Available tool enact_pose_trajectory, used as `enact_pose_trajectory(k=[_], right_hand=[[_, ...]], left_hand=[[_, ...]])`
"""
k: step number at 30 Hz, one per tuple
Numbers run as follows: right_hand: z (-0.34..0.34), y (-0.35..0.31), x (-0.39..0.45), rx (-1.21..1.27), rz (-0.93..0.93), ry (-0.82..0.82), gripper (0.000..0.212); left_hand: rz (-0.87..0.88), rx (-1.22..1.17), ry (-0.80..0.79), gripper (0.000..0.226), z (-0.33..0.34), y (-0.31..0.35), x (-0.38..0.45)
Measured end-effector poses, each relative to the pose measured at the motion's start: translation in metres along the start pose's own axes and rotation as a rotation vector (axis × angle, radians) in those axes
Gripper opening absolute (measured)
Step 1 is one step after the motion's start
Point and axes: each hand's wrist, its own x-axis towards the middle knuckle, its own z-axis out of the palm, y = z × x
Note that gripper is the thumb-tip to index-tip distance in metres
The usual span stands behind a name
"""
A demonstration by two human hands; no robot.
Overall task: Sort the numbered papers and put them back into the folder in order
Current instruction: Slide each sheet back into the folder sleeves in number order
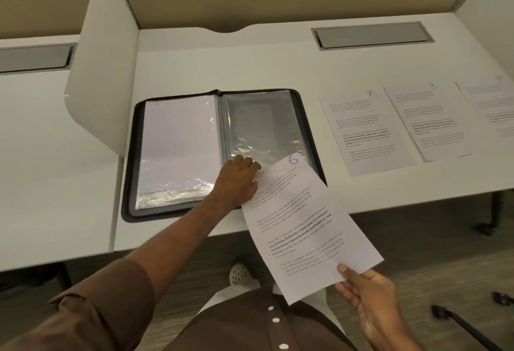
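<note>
Nearest, at about 5 o'clock: right hand (370, 298), fingers closed on the bottom corner of paper 6 (303, 228), thumb on top. Sheet tilted, low end hanging off the desk (178, 72) edge, top end up on the folder (222, 153).

Next, near the middle: left hand (236, 181), reaching in from 7 o'clock. Fingers (250, 163) curled down at the bottom of the right-hand clear sleeve (261, 125), right by the top left corner of paper 6. Looks like pulling the sleeve mouth open, but cannot tell if anything is really pinched.

Folder open flat on the desk. Left sleeve already full with a white sheet (178, 145). Right sleeve looks empty and shiny.

Farther, at 2 o'clock: paper 7 (367, 131), paper 8 (428, 120) and paper 9 (492, 106), flat in a row, side by side, waiting.

Step in hand, most likely: putting paper 6 into the right sleeve.

Next move: hold the sleeve open, turn the sheet straight, slide it in slowly. Floppy paper and sticky plastic, so a corner could catch or bend. Then on to paper 7.
</note>
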Motion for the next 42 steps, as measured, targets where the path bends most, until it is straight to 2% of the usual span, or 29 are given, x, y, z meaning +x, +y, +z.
enact_pose_trajectory(k=[4, 7, 9, 13, 19, 31, 37, 42], right_hand=[[0.008, 0.007, 0.0, 0.022, -0.033, -0.001, 0.016], [0.008, 0.011, 0.0, 0.041, -0.037, 0.007, 0.016], [0.005, 0.012, 0.0, 0.052, -0.03, 0.019, 0.016], [-0.001, 0.015, 0.003, 0.061, -0.028, 0.032, 0.018], [0.005, 0.023, 0.008, 0.079, -0.025, -0.011, 0.025], [0.063, 0.013, 0.034, 0.093, -0.098, -0.073, 0.029], [0.042, 0.007, 0.039, 0.078, -0.099, -0.061, 0.03], [0.038, 0.02, 0.041, -0.019, 0.019, -0.215, 0.049]], left_hand=[[-0.043, -0.01, 0.065, 0.018, 0.003, 0.013, 0.003], [-0.031, -0.012, 0.141, 0.017, 0.0, 0.014, -0.001], [-0.045, -0.018, 0.168, 0.025, -0.004, 0.01, -0.006], [-0.137, -0.011, 0.053, 0.047, -0.001, 0.004, -0.017], [-0.134, -0.029, 0.061, 0.022, 0.003, 0.01, -0.012], [-0.098, -0.092, 0.157, 0.016, 0.001, 0.017, -0.001], [-0.07, -0.083, 0.189, 0.014, -0.004, 0.017, 0.007], [-0.033, -0.06, 0.17, 0.009, 0.001, 0.025, 0.014]])
